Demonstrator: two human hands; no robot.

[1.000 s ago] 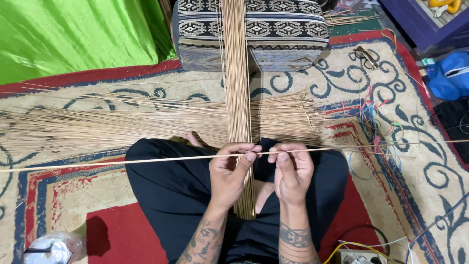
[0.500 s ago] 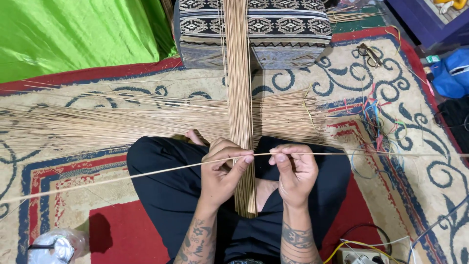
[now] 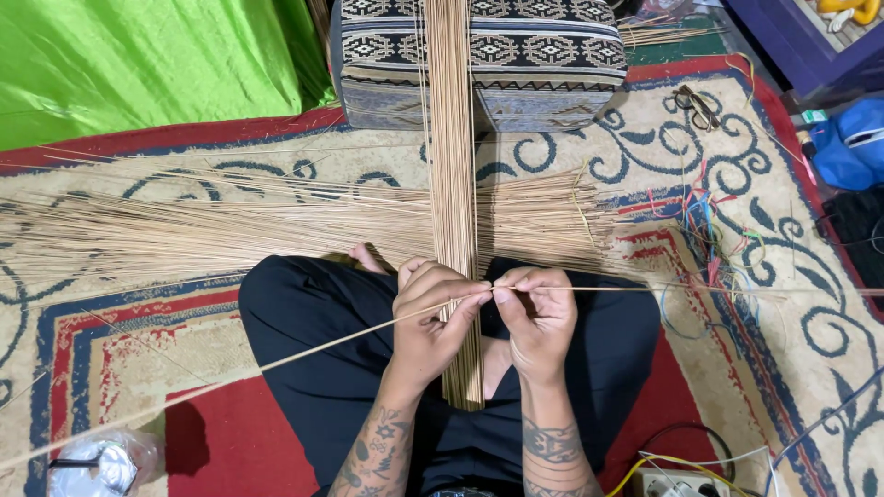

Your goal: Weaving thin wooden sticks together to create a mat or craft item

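Observation:
My left hand (image 3: 431,316) and my right hand (image 3: 536,315) pinch one long thin stick (image 3: 276,361) between fingertips, just in front of a vertical band of sticks (image 3: 452,166). The stick runs down-left from my left hand across my lap and out right from my right hand. The vertical band crosses a wide horizontal spread of sticks (image 3: 230,230) on the rug and lies over a patterned cushion (image 3: 534,55) at the top. I sit cross-legged in black trousers (image 3: 322,368).
A patterned red and cream rug (image 3: 783,304) covers the floor. Green fabric (image 3: 147,64) lies top left. Coloured strings (image 3: 704,225) and spectacles (image 3: 697,106) lie right, a blue bag (image 3: 852,143) far right, a power strip with cables (image 3: 681,479) bottom right, a plastic-wrapped object (image 3: 97,465) bottom left.
The left end of the held stick has swung downward, so it now slopes toward the lower left. Both hands have sunk slightly toward my lap.

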